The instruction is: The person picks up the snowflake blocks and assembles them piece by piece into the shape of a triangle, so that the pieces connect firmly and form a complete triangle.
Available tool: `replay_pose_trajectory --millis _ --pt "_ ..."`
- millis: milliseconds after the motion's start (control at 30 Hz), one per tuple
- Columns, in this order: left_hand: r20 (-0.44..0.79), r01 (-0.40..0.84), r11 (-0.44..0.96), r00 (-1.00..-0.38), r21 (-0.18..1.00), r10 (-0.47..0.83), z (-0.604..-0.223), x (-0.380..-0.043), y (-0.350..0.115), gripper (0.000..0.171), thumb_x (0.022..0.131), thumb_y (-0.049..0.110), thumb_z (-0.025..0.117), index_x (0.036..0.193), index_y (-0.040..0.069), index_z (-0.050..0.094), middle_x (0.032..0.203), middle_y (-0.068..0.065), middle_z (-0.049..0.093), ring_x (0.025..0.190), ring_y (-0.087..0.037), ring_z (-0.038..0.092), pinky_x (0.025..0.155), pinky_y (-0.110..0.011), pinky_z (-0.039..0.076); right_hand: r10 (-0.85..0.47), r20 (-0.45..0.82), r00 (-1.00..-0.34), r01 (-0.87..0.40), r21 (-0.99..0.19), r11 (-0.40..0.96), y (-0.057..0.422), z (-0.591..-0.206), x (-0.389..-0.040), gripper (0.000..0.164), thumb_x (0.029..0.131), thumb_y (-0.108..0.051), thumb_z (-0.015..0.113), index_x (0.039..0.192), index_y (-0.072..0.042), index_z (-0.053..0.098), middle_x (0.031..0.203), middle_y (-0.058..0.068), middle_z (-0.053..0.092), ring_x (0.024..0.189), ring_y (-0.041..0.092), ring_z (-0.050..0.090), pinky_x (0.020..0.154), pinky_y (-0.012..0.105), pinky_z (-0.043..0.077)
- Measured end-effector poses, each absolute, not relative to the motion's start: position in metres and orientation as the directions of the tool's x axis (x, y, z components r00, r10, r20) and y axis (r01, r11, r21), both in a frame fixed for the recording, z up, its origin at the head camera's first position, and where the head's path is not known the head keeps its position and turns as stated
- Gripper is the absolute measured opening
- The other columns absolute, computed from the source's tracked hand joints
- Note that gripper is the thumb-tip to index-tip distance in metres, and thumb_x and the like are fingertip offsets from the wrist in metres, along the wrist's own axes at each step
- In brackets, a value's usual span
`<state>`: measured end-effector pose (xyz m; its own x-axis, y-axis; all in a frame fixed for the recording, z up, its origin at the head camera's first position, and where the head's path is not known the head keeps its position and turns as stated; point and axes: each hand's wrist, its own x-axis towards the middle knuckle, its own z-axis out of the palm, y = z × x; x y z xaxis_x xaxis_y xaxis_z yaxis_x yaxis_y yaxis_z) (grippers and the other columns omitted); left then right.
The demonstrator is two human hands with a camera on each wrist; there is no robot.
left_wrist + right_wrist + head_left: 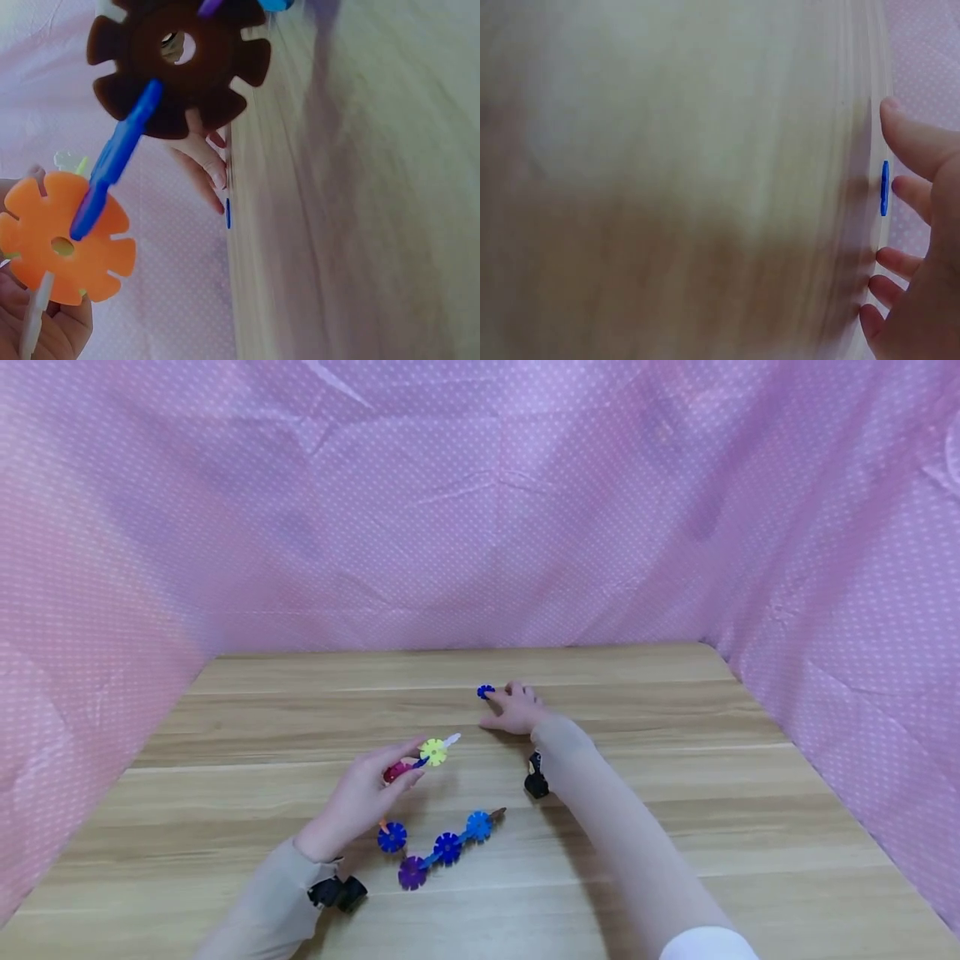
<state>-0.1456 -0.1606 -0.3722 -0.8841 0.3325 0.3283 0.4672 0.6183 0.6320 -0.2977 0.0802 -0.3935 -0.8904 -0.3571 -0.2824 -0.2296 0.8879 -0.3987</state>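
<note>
My left hand (369,785) holds a chain of slotted snowflake discs between thumb and fingers. A yellow disc (433,752) and a whitish one (452,740) stick out past the fingertips. From the hand the chain bends down through a blue disc (392,837), a purple disc (412,873) and a light blue disc (479,826) to a brown end piece (498,814). In the left wrist view an orange disc (56,217) lies by the fingers. My right hand (516,710) reaches far over the table, fingers spread, index fingertip at a single blue disc (885,189) seen edge-on.
The wood-grain table (675,735) runs back to a pink dotted curtain (480,527), which also hangs along both sides. Black wrist cameras (536,785) sit on both wrists, low over the tabletop.
</note>
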Motion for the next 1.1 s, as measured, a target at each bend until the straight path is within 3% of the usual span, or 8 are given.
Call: replay_pose_trajectory --millis 200,367,600,733,833,933,1100 --pt "0.311 0.441 0.615 -0.898 0.654 0.313 -0.374 -0.145 -0.161 0.047 0.089 0.012 0.066 0.134 0.011 0.054 0.114 -0.008 0.067 0.066 -0.004 0.053 0.051 -0.019 0.045 -0.401 -0.244 -0.883 -0.274 -0.428 0.861 0.086 -0.396 -0.297 0.057 0.090 -0.044 0.060 0.140 -0.020 0.046 0.151 0.014 0.024 0.136 0.038 0.019 0.112 0.054 0.017" --pt "0.323 0.449 0.602 -0.894 0.661 0.312 -0.378 -0.145 -0.160 0.048 0.088 0.010 0.067 0.134 0.011 0.054 0.113 -0.009 0.068 0.073 -0.007 0.058 0.053 -0.020 0.048 -0.466 -0.190 -0.864 -0.332 -0.480 0.812 0.095 -0.396 -0.288 0.034 0.086 -0.036 0.068 0.112 -0.014 0.063 0.149 0.013 0.034 0.137 0.040 0.023 0.112 0.056 0.019" --pt "0.313 0.445 0.594 -0.895 0.671 0.317 -0.378 -0.147 -0.156 0.047 0.088 0.010 0.066 0.134 0.012 0.053 0.112 -0.008 0.068 0.067 -0.004 0.055 0.052 -0.020 0.048 -0.522 -0.126 -0.843 -0.393 -0.518 0.760 0.104 -0.397 -0.283 0.017 0.078 -0.023 0.077 0.084 -0.011 0.068 0.135 0.013 0.051 0.128 0.038 0.037 0.110 0.051 0.026" --pt "0.315 0.446 0.597 -0.895 0.667 0.317 -0.379 -0.147 -0.157 0.048 0.088 0.009 0.066 0.134 0.013 0.053 0.112 -0.007 0.068 0.065 -0.003 0.053 0.052 -0.020 0.046 -0.554 -0.067 -0.830 -0.447 -0.515 0.732 0.102 -0.399 -0.280 0.011 0.078 -0.016 0.077 0.081 -0.008 0.070 0.114 0.009 0.062 0.107 0.026 0.053 0.097 0.039 0.041" --pt "0.318 0.449 0.590 -0.893 0.671 0.318 -0.380 -0.147 -0.158 0.048 0.088 0.008 0.066 0.134 0.013 0.054 0.111 -0.008 0.068 0.066 -0.003 0.053 0.052 -0.020 0.046 -0.574 -0.029 -0.818 -0.491 -0.486 0.723 0.101 -0.401 -0.278 0.007 0.079 -0.012 0.076 0.080 -0.007 0.070 0.096 0.005 0.065 0.089 0.018 0.058 0.082 0.032 0.047" --pt "0.318 0.447 0.588 -0.894 0.674 0.314 -0.380 -0.147 -0.158 0.048 0.088 0.007 0.066 0.134 0.013 0.054 0.110 -0.009 0.068 0.065 -0.004 0.052 0.051 -0.020 0.045 -0.570 -0.040 -0.820 -0.482 -0.488 0.728 0.101 -0.400 -0.276 0.009 0.079 -0.008 0.075 0.084 -0.007 0.069 0.090 0.004 0.066 0.086 0.017 0.059 0.082 0.031 0.049" --pt "0.301 0.431 0.595 -0.902 0.678 0.309 -0.380 -0.148 -0.158 0.048 0.089 0.009 0.065 0.135 0.013 0.053 0.110 -0.008 0.068 0.065 -0.005 0.052 0.051 -0.020 0.045 -0.538 -0.103 -0.836 -0.404 -0.547 0.733 0.101 -0.398 -0.271 0.019 0.079 -0.006 0.074 0.093 -0.008 0.062 0.096 0.006 0.064 0.092 0.020 0.059 0.087 0.036 0.050"
